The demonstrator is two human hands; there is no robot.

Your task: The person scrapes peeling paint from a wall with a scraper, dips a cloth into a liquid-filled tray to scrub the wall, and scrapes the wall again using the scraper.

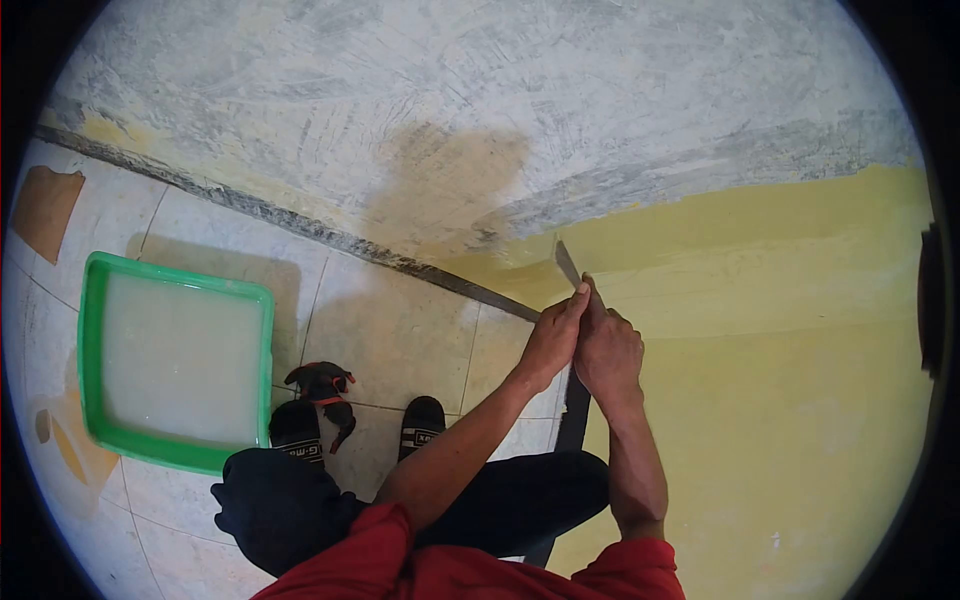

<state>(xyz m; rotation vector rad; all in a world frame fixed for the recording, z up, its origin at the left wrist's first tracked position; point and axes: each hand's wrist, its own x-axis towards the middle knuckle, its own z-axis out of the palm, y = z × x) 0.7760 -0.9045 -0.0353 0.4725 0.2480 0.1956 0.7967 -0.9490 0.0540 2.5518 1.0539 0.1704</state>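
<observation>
A scraper (567,263) with a thin metal blade rests against the wall near the inner corner, its blade tip at the lower edge of the grey patch. Both hands are closed around its handle, which they mostly hide. My right hand (610,350) wraps it from the right, with a finger stretched toward the blade. My left hand (552,342) presses in from the left, thumb along the tool. Yellow paint (740,250) covers the wall beside the hands, while the wall (400,70) above and left shows a scraped grey-white surface.
On the tiled floor (390,330) at left stands a green basin (88,350) of cloudy whitish water. A black and orange object (325,385) lies beside my sandalled feet (422,425). A brown scrap (48,212) lies at far left. Dark skirting (460,285) borders the wall.
</observation>
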